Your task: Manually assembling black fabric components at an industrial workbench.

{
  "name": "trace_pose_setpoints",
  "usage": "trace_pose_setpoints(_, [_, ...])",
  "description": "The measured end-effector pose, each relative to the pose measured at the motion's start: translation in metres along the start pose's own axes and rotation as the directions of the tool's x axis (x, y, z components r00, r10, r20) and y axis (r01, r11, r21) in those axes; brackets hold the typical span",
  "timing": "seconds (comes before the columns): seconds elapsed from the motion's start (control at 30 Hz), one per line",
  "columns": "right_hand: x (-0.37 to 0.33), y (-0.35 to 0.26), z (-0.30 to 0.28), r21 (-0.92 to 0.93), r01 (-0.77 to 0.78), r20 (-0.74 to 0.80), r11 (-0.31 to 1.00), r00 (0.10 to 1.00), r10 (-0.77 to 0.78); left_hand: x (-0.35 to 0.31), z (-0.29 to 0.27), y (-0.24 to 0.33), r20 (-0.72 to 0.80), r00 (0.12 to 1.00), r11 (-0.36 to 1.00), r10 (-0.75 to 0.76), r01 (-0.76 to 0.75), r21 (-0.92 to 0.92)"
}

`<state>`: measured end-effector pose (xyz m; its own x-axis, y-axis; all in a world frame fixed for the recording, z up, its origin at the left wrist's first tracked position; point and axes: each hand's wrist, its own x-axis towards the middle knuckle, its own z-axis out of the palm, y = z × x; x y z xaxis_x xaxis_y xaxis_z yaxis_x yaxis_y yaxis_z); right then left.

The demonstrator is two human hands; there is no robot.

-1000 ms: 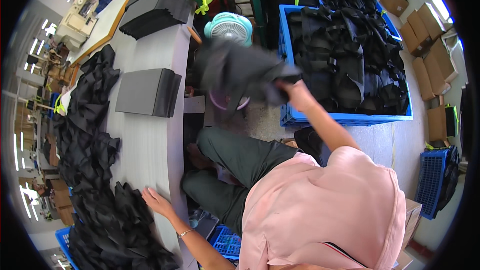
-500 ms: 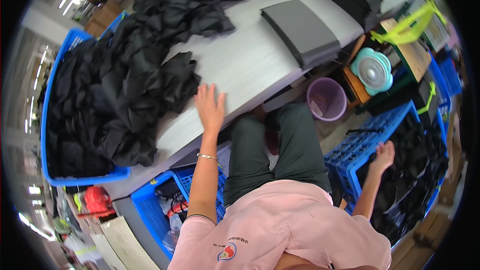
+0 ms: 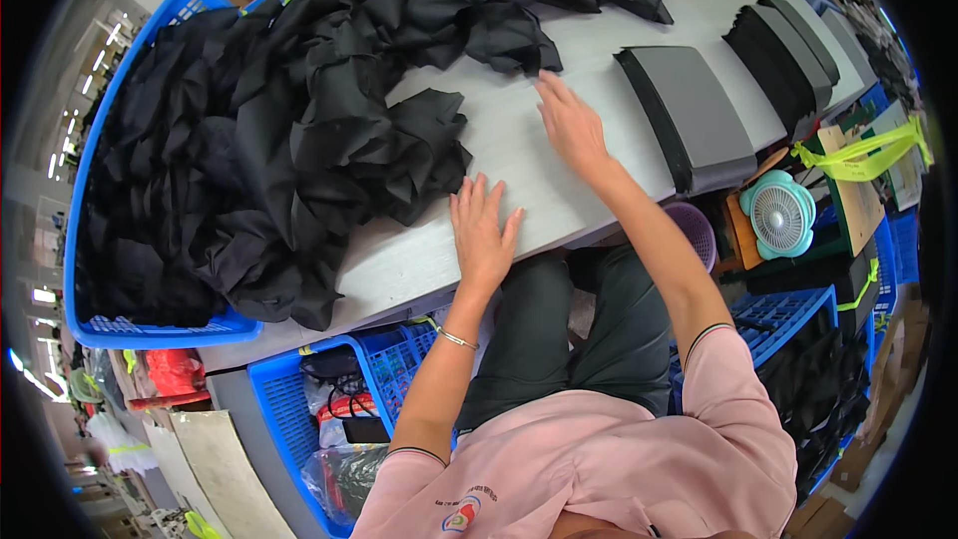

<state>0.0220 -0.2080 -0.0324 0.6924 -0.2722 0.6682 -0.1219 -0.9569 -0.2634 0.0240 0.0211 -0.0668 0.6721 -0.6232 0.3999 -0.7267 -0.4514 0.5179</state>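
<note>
A big heap of crumpled black fabric pieces (image 3: 299,140) fills the blue basket (image 3: 85,324) on the left and spreads across the pale table (image 3: 399,269). My left hand (image 3: 482,237) lies open on the tabletop, fingers spread, beside the heap's near edge. Farther right, my right hand (image 3: 573,125) reaches over the table, its fingers extended and holding nothing. Its fingertips come close to a black fabric corner; whether they touch it I cannot tell. To its right lies a neat stack of grey and black flat pieces (image 3: 691,110).
More stacked pieces (image 3: 783,60) lie at the table's far right. Below are a purple bin (image 3: 691,230), a turquoise fan (image 3: 778,215) and a blue crate (image 3: 783,324) near black fabric. A blue basket (image 3: 284,409) with bags stands by my left arm.
My right hand has moved from the crate on the right to above the table. My left hand stays on the tabletop by the heap. The whole view has shifted.
</note>
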Motion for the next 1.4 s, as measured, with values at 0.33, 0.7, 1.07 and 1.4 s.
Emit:
trace_pose_setpoints(0.33, [0.077,0.060,0.071,-0.124,-0.106,-0.064,0.987,0.993,0.099,0.002,-0.006,0.004,0.027,0.999,0.995,-0.023,0.025,-0.096])
trace_pose_setpoints(0.7, [-0.079,-0.042,-0.053,0.732,-0.654,0.620,-0.190,0.524,0.584,0.001,-0.005,0.005,-0.139,0.971,0.916,-0.193,0.127,-0.380])
trace_pose_setpoints(1.07, [-0.161,-0.100,-0.139,0.549,-0.783,0.462,0.292,0.575,0.675,0.047,-0.004,0.075,-0.197,0.980,0.917,0.001,-0.080,-0.392])
trace_pose_setpoints(1.4, [-0.126,-0.069,-0.096,-0.071,-0.133,0.357,0.989,0.922,0.150,0.027,-0.027,0.118,-0.014,0.963,0.861,0.270,-0.248,-0.444])
